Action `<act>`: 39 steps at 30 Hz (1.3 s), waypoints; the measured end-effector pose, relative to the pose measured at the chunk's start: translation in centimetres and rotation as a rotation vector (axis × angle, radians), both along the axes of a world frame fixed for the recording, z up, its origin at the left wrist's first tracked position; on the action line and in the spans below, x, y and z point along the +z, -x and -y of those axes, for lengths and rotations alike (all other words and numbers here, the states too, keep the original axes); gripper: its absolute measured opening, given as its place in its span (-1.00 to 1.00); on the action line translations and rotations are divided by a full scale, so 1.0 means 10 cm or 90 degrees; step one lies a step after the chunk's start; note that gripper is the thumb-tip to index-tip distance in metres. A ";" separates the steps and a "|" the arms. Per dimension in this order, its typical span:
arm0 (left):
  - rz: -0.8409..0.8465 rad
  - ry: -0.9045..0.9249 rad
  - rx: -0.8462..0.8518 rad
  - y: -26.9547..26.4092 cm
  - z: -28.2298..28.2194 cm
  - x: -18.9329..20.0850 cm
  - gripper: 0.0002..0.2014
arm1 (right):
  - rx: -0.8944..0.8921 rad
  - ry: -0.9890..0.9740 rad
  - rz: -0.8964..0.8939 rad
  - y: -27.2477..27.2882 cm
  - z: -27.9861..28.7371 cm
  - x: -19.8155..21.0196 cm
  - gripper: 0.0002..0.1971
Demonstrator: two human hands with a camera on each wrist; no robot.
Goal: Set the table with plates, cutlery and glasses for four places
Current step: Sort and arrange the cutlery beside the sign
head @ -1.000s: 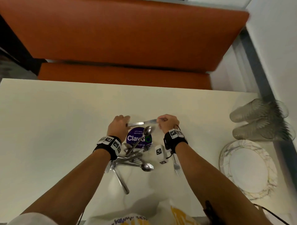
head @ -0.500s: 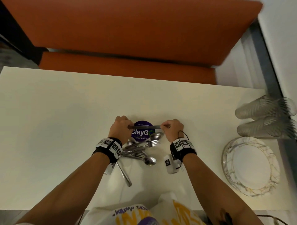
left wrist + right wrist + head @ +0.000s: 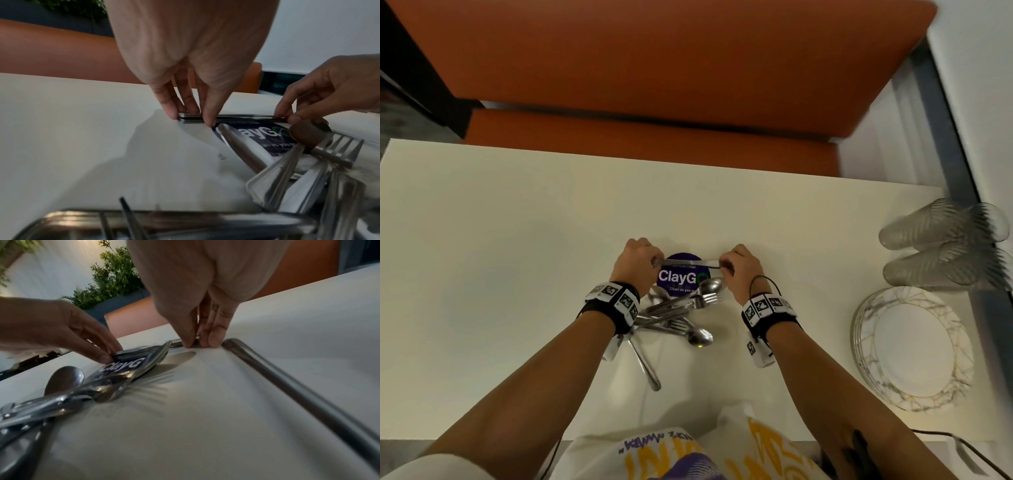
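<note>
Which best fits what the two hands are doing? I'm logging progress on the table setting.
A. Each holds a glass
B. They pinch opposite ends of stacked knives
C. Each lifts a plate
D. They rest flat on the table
B: the left hand and right hand pinch opposite ends of the stacked knives.

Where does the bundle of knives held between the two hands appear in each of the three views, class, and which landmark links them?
Head: knives centre, level, between left hand and right hand.
Left wrist: knives centre right, fingertips at both ends.
Right wrist: knives centre left, partly behind a fork.
Shared landmark: purple ClayGo sticker just beside them.
</note>
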State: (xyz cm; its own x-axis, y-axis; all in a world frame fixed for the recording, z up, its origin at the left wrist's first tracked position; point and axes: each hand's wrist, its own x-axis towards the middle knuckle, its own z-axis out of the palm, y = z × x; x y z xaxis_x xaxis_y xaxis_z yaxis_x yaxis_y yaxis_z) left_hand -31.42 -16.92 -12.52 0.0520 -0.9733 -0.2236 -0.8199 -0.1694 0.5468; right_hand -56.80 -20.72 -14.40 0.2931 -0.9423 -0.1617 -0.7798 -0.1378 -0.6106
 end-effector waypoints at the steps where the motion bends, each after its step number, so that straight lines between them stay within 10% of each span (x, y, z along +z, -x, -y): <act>1: -0.007 -0.009 0.009 -0.01 0.00 0.00 -0.88 | -0.001 -0.003 -0.003 0.00 0.01 0.01 -0.90; 14: -0.030 0.033 0.016 -0.10 -0.11 -0.05 -0.60 | -0.054 0.005 -0.043 0.02 -0.07 0.09 -0.82; 21: -0.030 0.140 0.040 0.03 -0.56 0.02 -0.84 | -0.078 -0.114 -0.129 -0.07 -0.34 0.16 -0.68; 31: -0.042 0.025 -0.010 0.01 -0.98 -0.11 -0.76 | -0.105 -0.191 -0.079 -0.07 -0.69 0.24 -0.92; 39: -0.142 0.103 0.056 -0.01 -0.99 0.27 -0.73 | -0.139 0.009 0.116 -0.16 -0.71 0.78 -0.97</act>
